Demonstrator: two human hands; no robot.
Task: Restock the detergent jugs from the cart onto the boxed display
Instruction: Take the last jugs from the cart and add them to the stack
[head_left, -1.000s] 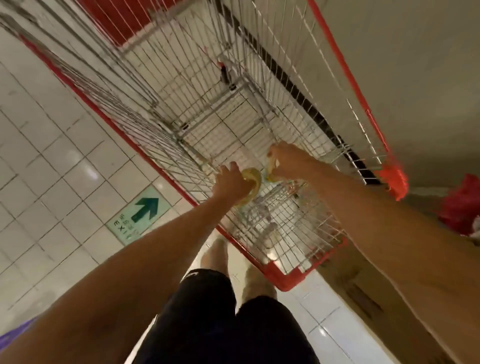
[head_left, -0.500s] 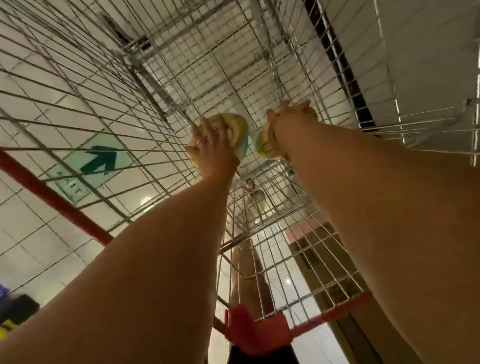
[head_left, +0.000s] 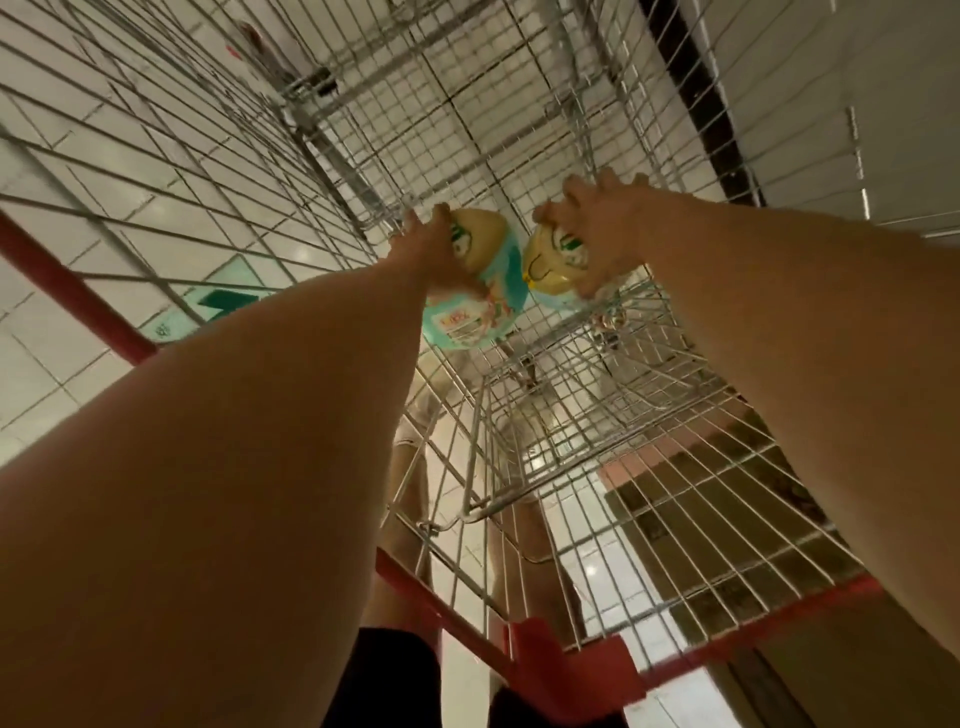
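Observation:
Two yellow detergent jugs with teal labels sit side by side deep in the wire cart (head_left: 218, 171). My left hand (head_left: 426, 249) grips the top of the left jug (head_left: 483, 291). My right hand (head_left: 592, 228) grips the top of the right jug (head_left: 545, 270). Both arms reach far down into the basket. The jugs' handles and caps are hidden under my hands.
The cart has red plastic trim (head_left: 561, 660) at its near edge and left rim. Brown cardboard boxes (head_left: 727, 519) show through the wire at lower right. White floor tiles carry a green exit arrow sticker (head_left: 208, 312) on the left. My legs stand behind the cart.
My head has dropped closer into the cart. Both hands keep their hold, and more of the jugs' teal labels now shows beneath them.

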